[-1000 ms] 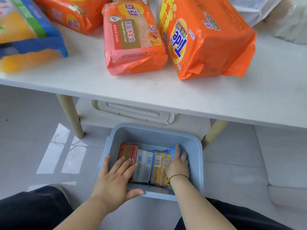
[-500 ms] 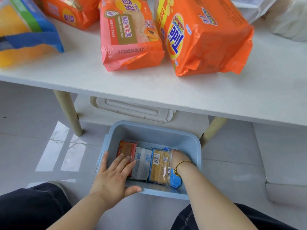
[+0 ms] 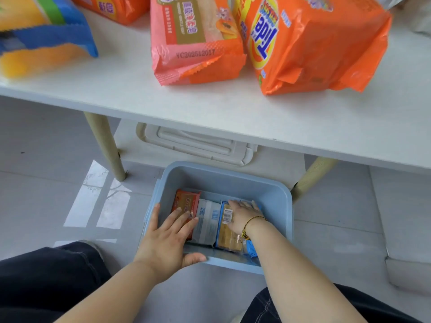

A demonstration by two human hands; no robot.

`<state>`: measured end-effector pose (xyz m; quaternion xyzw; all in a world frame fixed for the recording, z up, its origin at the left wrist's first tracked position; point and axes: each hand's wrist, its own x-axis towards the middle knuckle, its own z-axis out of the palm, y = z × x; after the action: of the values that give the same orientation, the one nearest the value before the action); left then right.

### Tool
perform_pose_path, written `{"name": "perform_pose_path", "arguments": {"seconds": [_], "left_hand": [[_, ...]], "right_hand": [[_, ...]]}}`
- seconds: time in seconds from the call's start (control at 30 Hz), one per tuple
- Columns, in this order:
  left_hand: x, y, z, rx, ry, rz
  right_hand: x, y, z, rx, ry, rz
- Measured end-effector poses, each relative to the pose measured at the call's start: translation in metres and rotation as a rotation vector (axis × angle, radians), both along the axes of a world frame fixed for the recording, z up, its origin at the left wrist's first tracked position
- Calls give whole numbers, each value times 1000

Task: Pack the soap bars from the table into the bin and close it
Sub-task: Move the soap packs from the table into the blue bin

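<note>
A light blue bin (image 3: pixel 277 199) stands open on the floor under the table edge. Inside it stand an orange soap pack (image 3: pixel 184 201), a white-blue pack (image 3: pixel 208 220) and a yellow-blue pack (image 3: pixel 227 236). My left hand (image 3: pixel 168 241) lies flat with its fingers spread on the orange pack and its thumb on the bin's near rim. My right hand (image 3: pixel 242 215) presses on the top of the yellow-blue pack inside the bin. On the table lie a pink-orange soap pack (image 3: pixel 193 40), an orange Tide pack (image 3: pixel 310 43), another orange pack (image 3: pixel 114 8) and a blue-yellow pack (image 3: pixel 39 36).
The white lid (image 3: pixel 198 145) lies on the floor under the white table (image 3: pixel 140 89), behind the bin. Two wooden table legs (image 3: pixel 105 148) flank the bin. My knees in dark trousers are at the bottom corners. A white object (image 3: pixel 408 271) sits on the floor at right.
My right hand has shifted from the bin's right side onto the top of the yellow-blue pack. The left hand has stayed on the orange pack.
</note>
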<state>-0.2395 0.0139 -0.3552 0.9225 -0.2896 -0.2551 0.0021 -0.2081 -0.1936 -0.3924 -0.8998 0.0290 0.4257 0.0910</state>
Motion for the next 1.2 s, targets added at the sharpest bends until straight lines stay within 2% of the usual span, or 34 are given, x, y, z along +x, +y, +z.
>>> {"name": "perform_pose_path", "arguments": {"seconds": [0.2,0.27,0.5,0.57,0.67,0.87,1.03,1.13,1.2], "left_hand": [[1,-1,6,4,-11,38],[2,-2,17,48,-25,-6],[0,-3,17,53,26,28],[-1,-7,22,80,64,117],[1,-11,43,2,84,237],[23,11,121,-192,-101,298],[29,58,197,-369,-319,424],[29,87,223,-453,-483,577],[29,100,233,-576,-615,738]], "right_hand": [[5,8,-5,-48,37,53],[8,6,-1,-30,45,37],[4,-3,37,39,-125,-96],[1,-3,56,45,-168,-130],[-3,0,89,89,-219,-189],[-10,33,179,304,-364,-180],[-9,80,255,466,-577,-145],[-2,107,291,540,-743,-144],[7,126,309,551,-865,-145]]}}
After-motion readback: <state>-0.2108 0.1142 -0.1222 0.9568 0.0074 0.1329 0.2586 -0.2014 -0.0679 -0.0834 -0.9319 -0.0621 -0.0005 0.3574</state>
